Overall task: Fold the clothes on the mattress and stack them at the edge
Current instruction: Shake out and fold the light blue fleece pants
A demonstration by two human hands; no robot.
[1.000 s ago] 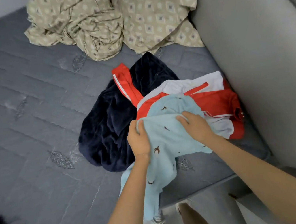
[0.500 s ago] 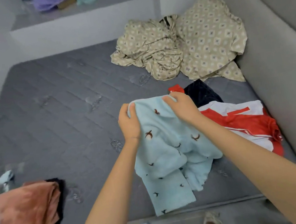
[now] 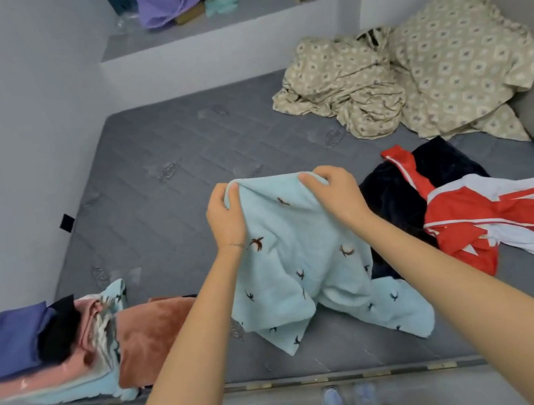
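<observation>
Garment (image 3: 302,259) between both hands' grips

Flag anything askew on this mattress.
The stack at the near left edge is askew: its layers fan out unevenly. The beige sheet lies crumpled in the far right corner.

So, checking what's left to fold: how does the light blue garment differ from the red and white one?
The light blue garment is held up by its top edge in the left hand and right hand; the red and white garment lies untouched on the mattress. The blue has small bird prints; the red has stripes. Both are unfolded.
</observation>
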